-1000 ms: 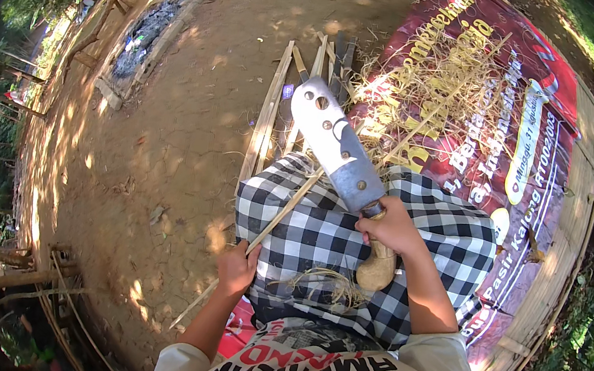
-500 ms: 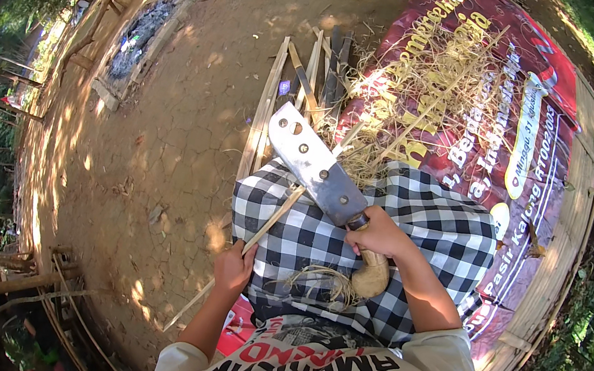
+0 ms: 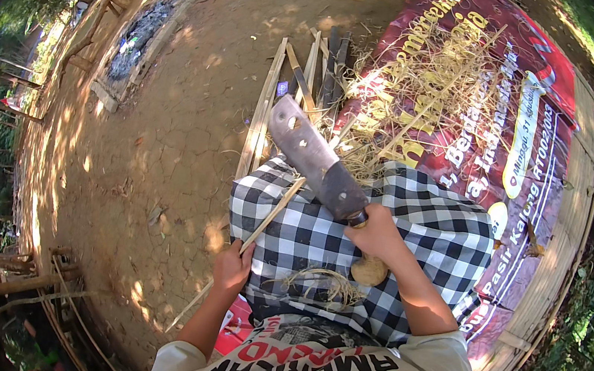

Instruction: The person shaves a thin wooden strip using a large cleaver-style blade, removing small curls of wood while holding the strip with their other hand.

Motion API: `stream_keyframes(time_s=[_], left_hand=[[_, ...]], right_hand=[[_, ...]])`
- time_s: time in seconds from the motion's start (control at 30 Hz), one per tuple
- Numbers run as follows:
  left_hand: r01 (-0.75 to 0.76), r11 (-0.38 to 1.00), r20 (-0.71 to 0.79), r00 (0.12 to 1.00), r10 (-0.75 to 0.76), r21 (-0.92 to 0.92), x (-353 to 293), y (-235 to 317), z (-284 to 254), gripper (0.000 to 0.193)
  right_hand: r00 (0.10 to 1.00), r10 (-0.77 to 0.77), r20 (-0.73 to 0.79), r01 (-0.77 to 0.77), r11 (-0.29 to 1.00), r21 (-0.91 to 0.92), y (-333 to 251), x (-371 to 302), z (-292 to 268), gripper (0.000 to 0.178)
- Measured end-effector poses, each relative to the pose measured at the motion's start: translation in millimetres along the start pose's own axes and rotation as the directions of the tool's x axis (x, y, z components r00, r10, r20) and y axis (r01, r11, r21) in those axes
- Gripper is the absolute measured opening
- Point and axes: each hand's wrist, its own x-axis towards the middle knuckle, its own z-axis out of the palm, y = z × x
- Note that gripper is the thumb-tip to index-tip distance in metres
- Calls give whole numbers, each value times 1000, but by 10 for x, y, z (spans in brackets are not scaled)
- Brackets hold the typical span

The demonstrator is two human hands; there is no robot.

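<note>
My right hand (image 3: 375,230) is closed round the wooden handle of a broad, cleaver-like machete (image 3: 312,159). Its blade has several holes and points up and left, above my lap. The rounded handle end (image 3: 370,271) sticks out below that hand. A thin bamboo strip (image 3: 275,211) is gripped in my left hand (image 3: 231,267); it slants from the lower left up to beside the blade, and whether they touch I cannot tell. Black-and-white checked cloth (image 3: 304,243) covers my lap, with a curl of fine shavings (image 3: 325,287) on it.
Loose shavings (image 3: 445,85) lie heaped on a dark red banner (image 3: 478,179) spread to the right, edged by bamboo slats (image 3: 571,214). Ahead, several long bamboo pieces (image 3: 262,106) rest on the dirt ground (image 3: 168,138). A framed ash pit (image 3: 140,37) is at far left.
The machete has rolled in my right hand: its blade face turned from bright to dark, and the curved handle now shows mostly its round end. My left hand has barely moved.
</note>
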Motion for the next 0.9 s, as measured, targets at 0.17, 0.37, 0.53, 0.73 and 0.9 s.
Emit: stream_keyframes(time_s=[0.17, 0.37, 0.53, 0.73, 0.9], left_hand=[[16, 1000, 28, 999, -16, 4, -22, 3, -30, 33], [13, 1000, 22, 1000, -14, 13, 9, 49, -59, 33], [57, 998, -5, 998, -57, 30, -5, 82, -14, 34], [60, 998, 6, 998, -60, -5, -5, 81, -14, 34], [42, 999, -5, 999, -42, 4, -25, -3, 14, 34]], right_hand=[[904, 201, 378, -306, 921, 240, 70, 25, 64, 20], [811, 116, 574, -474, 704, 528, 3, 40, -61, 17], [951, 205, 230, -290, 850, 440, -113, 31, -52, 10], [996, 68, 64, -68, 998, -9, -78, -10, 54, 36], [894, 163, 417, -289, 921, 259, -15, -6, 116, 23]])
